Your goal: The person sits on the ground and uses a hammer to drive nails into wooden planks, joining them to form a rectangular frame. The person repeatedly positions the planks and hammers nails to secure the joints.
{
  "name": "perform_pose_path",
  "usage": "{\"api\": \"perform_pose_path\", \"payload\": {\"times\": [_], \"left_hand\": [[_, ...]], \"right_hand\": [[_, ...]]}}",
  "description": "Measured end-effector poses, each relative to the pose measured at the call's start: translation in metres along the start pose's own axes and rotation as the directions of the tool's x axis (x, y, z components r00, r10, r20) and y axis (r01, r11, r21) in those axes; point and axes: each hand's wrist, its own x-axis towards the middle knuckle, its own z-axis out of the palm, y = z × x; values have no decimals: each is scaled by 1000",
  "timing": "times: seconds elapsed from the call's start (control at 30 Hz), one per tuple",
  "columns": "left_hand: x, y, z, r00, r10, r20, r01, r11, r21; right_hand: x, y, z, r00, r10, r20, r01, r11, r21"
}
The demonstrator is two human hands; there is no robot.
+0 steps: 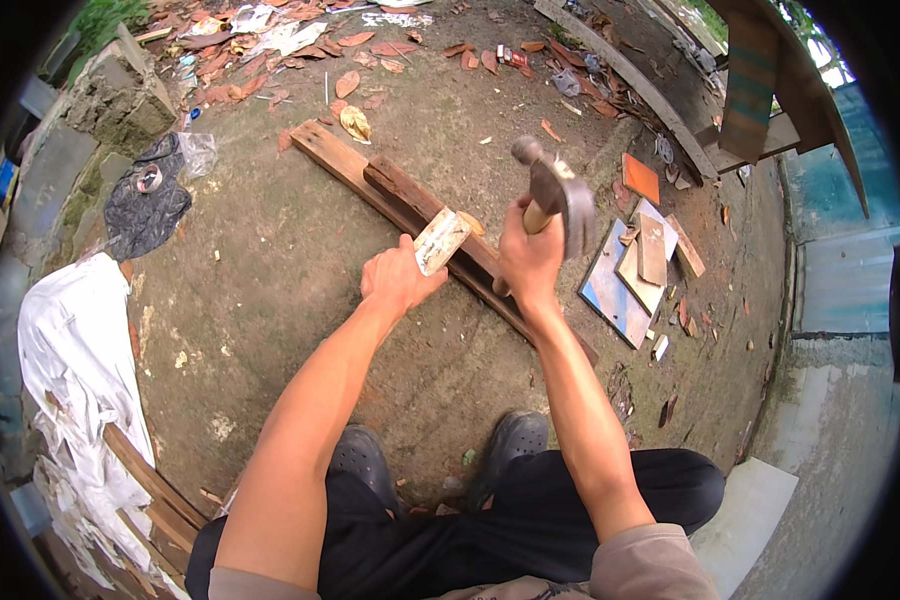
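Fingers of the left hand (398, 280) pinched a pale wood block (440, 240) on the dark plank (410, 205) at picture centre. At two o'clock of it, the right hand (530, 255) gripped a raised hammer (560, 190).

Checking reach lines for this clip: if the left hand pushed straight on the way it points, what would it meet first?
The left hand points up and right, already holding the pale wood block. Straight on, it would likely press into the dark plank lying on the longer board, though depth is hard to judge.
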Motion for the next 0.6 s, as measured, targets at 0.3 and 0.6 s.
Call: {"api": "perform_pose_path", "payload": {"times": [0.3, 0.6], "left_hand": [[-1, -9, 1, 1000, -19, -16, 19, 1000, -1], [4, -9, -3, 1000, -20, -24, 20, 1000, 2]], "right_hand": [[20, -28, -16, 956, 215, 200, -185, 970, -158], [-4, 5, 18, 771, 541, 337, -398, 821, -409]]}}
